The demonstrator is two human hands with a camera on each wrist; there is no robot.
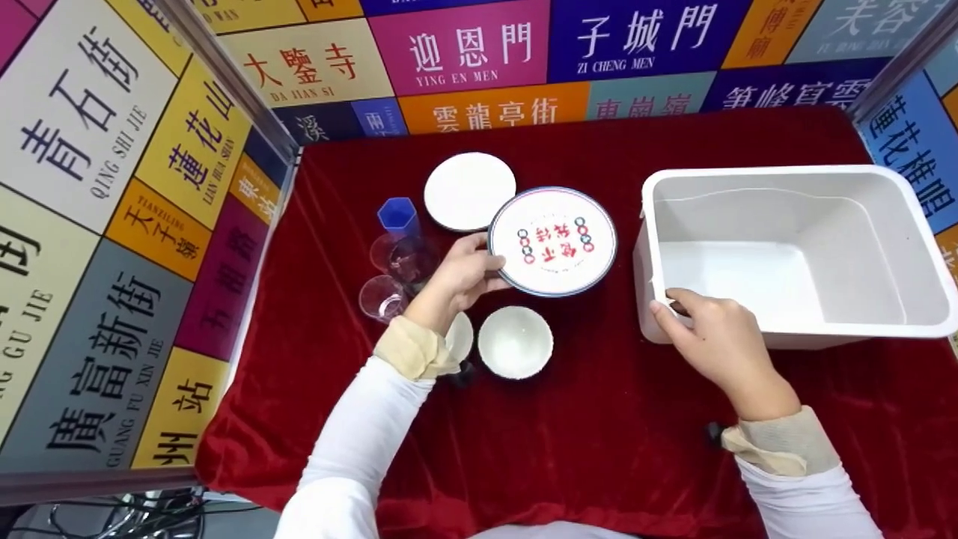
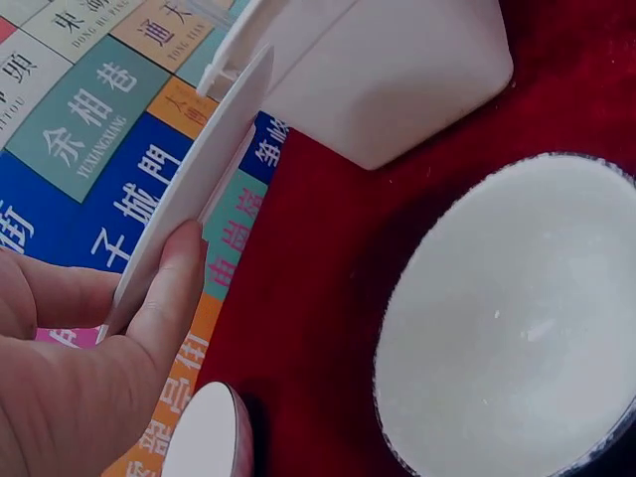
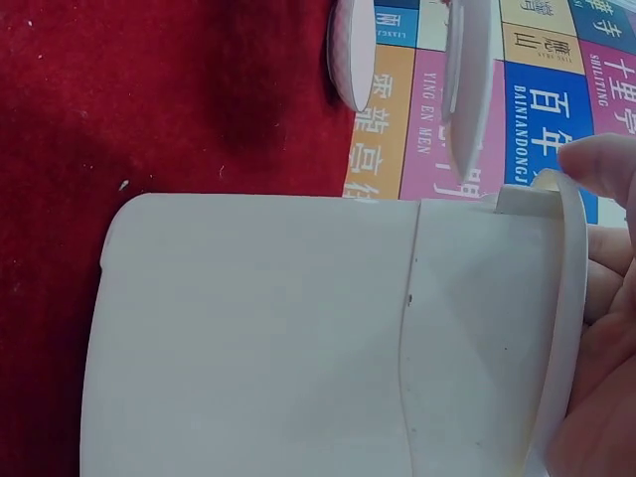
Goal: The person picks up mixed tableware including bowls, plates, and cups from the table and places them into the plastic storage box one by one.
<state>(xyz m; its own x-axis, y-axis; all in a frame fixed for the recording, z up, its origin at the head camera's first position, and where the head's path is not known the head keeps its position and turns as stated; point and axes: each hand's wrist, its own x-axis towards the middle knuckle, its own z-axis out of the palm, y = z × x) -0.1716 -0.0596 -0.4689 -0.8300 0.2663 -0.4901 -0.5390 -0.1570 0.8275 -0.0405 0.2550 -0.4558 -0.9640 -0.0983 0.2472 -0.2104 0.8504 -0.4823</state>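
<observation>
Between thumb and fingers, my left hand (image 1: 469, 271) pinches the near-left edge of a white plate (image 1: 552, 241) with a blue rim and red lettering. The plate is raised over the table; in the left wrist view the plate (image 2: 194, 189) appears edge-on. My right hand (image 1: 711, 329) grips the near-left rim of a white plastic bin (image 1: 793, 329), thumb outside and fingers over the edge. In the right wrist view that bin (image 3: 258, 328) fills the middle, with the raised plate (image 3: 469, 89) beyond it.
A second white plate (image 1: 470, 191) lies behind the held one. A blue cup (image 1: 398, 215) and clear cups (image 1: 382, 297) stand left. A white bowl (image 1: 516, 342) sits in front, beside another bowl (image 1: 459, 337) partly hidden by my left wrist. Red cloth (image 1: 599, 449) covers the table; printed panels surround it.
</observation>
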